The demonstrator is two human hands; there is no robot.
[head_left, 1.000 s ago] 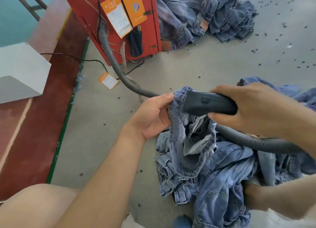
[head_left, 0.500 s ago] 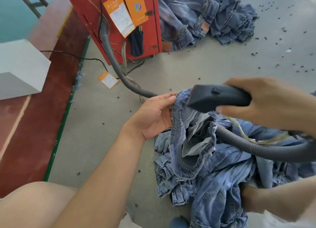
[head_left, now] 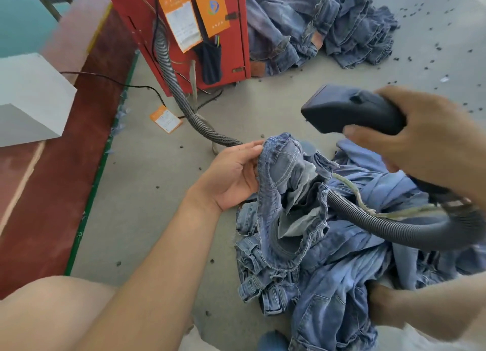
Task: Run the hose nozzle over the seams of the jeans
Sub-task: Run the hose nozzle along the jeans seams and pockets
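Observation:
A crumpled pair of blue jeans [head_left: 310, 258] lies on the grey floor in front of me. My left hand [head_left: 231, 177] holds up a stitched edge of the jeans, with the fingers behind the cloth. My right hand [head_left: 426, 142] grips the dark hose nozzle [head_left: 349, 111], which hangs in the air above the jeans and clear of the cloth, its mouth pointing left. The grey ribbed hose [head_left: 381, 221] curves from the nozzle across the jeans and back to the red machine.
A red machine [head_left: 184, 29] with orange tags stands at the back, with a heap of jeans [head_left: 328, 27] beside it. A white block [head_left: 29, 100] sits at the left on a red strip. A bare knee [head_left: 47, 314] and a foot [head_left: 381, 308] are near me.
My right hand has lifted the nozzle up and to the right, off the held seam. The left hand still holds the jeans' edge in about the same place.

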